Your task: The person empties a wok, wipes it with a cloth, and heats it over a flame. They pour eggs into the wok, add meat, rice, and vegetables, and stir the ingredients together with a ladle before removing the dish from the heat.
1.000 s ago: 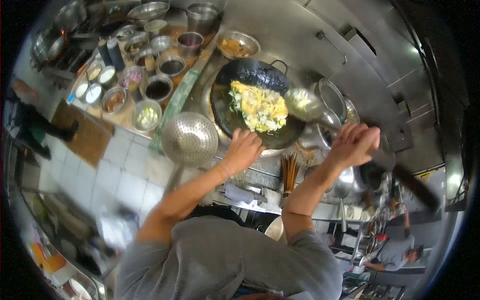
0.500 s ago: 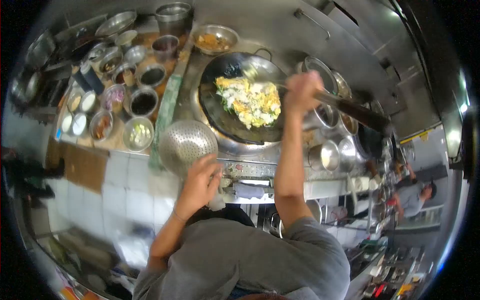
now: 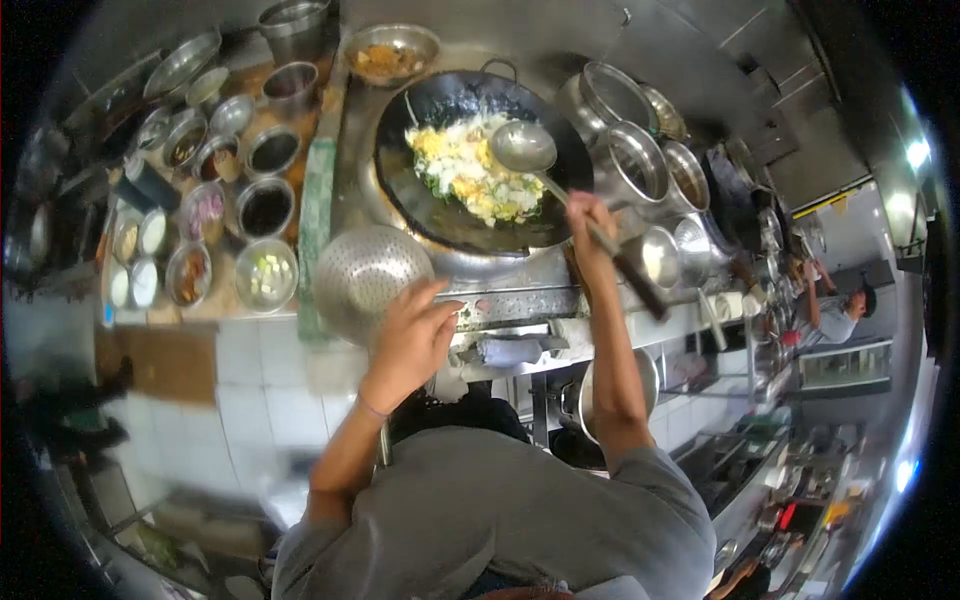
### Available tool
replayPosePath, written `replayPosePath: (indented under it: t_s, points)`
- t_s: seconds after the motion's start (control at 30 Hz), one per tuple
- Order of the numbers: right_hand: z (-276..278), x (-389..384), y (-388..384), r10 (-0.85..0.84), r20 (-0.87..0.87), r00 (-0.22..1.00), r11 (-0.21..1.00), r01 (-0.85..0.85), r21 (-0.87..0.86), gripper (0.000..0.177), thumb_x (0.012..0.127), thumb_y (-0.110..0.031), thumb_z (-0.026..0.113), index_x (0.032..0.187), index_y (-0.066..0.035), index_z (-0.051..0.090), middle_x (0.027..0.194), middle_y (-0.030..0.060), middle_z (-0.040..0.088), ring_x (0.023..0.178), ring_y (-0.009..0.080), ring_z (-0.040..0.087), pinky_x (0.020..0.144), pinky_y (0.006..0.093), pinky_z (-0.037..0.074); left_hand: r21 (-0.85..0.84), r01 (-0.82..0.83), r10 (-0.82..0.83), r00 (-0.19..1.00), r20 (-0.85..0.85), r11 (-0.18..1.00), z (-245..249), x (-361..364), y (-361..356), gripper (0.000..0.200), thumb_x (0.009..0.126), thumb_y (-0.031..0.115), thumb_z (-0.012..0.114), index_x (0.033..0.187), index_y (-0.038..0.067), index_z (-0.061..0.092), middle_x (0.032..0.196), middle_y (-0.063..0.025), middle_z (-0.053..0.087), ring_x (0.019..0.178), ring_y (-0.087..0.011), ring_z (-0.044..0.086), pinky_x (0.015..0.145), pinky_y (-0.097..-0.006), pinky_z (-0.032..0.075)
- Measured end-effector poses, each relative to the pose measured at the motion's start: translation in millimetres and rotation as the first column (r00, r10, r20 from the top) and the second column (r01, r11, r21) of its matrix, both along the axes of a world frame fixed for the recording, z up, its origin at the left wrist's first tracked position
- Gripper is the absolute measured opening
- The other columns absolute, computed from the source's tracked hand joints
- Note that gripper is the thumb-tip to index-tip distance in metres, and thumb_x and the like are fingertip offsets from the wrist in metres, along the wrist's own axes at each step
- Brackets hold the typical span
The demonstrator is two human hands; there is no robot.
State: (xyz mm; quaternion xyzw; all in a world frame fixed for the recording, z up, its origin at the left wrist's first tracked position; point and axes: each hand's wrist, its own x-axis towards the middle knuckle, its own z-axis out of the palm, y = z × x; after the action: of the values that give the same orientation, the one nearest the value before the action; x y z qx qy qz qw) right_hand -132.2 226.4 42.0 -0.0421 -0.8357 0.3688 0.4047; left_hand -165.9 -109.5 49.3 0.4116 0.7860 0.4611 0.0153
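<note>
My right hand [image 3: 592,225] is wrapped round the long handle of a ladle [image 3: 524,147], whose dark grip sticks out towards me. The ladle's bowl is over a black wok [image 3: 562,120], above chopped food [image 3: 465,170] in white, yellow and green that looks like egg with greens. My left hand [image 3: 408,335] is raised by the near side of a perforated metal strainer [image 3: 372,272], its fingers apart and partly overlapping the strainer's rim in this view. A folded grey cloth [image 3: 510,350] lies on the stove's front ledge, just right of that hand.
Left of a green cloth strip [image 3: 317,200], a board holds several bowls, including chopped white-green vegetables [image 3: 267,275] and dark sauce [image 3: 266,207]. A bowl of orange-brown food [image 3: 392,55] stands behind the wok. Metal pots [image 3: 635,165] crowd its right. Another person [image 3: 835,315] stands far right.
The ladle has swung from the wok's far left edge to over the food, and my right hand has come nearer me. My left hand has shifted slightly right. The whole view has tilted.
</note>
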Motion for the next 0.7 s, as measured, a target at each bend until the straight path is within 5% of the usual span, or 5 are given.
replayPosePath:
  t_s: [0.07,0.23,0.3,0.57,0.7]
  points:
    - [-0.8,56.6,-34.3,-0.133,0.14,0.981,0.99,0.137,-0.019,0.032,0.084,-0.012,0.071,0.111,-0.002,0.057,0.114,0.0165,0.054,0.095,0.0278,0.06,0.083,0.0326,0.048,-0.094,0.039,-0.041,0.999,-0.021,0.995,-1.8,6.0,-3.3,0.02,0.087,0.011,0.06,0.101,0.0,0.068,0.125,-0.0162,0.056,0.121,-0.0351,0.047,0.101,-0.0422,0.04]
    - [-53.3,196.9,-84.8,-0.037,0.468,0.883,0.75,0.335,-0.571,0.025,0.091,-0.011,0.063,0.112,0.002,0.058,0.089,0.0047,0.064,0.082,0.0128,0.06,0.07,0.0254,0.048,-0.311,0.037,0.004,0.991,0.131,0.95,-14.5,27.7,-32.5,0.02,0.087,0.011,0.06,0.103,0.002,0.068,0.118,-0.0162,0.061,0.107,-0.0355,0.057,0.093,-0.04,0.046]
    - [-91.2,230.3,-99.8,-0.023,0.631,0.775,0.732,0.443,-0.518,0.015,0.09,-0.009,0.062,0.098,0.004,0.064,0.077,0.0076,0.066,0.07,0.0134,0.062,0.063,0.0272,0.049,-0.391,0.068,0.045,0.961,0.273,0.918,-7.1,36.3,-23.9,0.02,0.086,0.01,0.061,0.104,0.002,0.068,0.114,-0.016,0.063,0.105,-0.0347,0.058,0.092,-0.0393,0.047]
    - [-132.9,249.5,-111.0,0.063,0.612,0.788,0.838,0.292,-0.462,0.013,0.088,-0.008,0.061,0.093,0.004,0.066,0.077,0.0223,0.065,0.068,0.0315,0.066,0.061,0.0351,0.05,-0.265,0.117,-0.222,0.885,-0.408,0.957,-80.0,116.4,107.8,0.032,0.086,0.021,0.061,0.11,-0.001,0.063,0.106,-0.0187,0.063,0.098,-0.0348,0.058,0.089,-0.048,0.046]
    - [-106.9,218.6,-99.4,0.006,0.615,0.789,0.895,0.27,-0.355,0.023,0.088,-0.019,0.064,0.089,0.004,0.064,0.075,0.0227,0.064,0.069,0.0373,0.065,0.06,0.0397,0.05,-0.581,-0.083,-0.015,0.987,-0.163,0.809,-85.2,100.9,115.0,0.037,0.092,0.029,0.052,0.111,-0.003,0.06,0.1,-0.0191,0.066,0.094,-0.036,0.061,0.082,-0.0495,0.046]
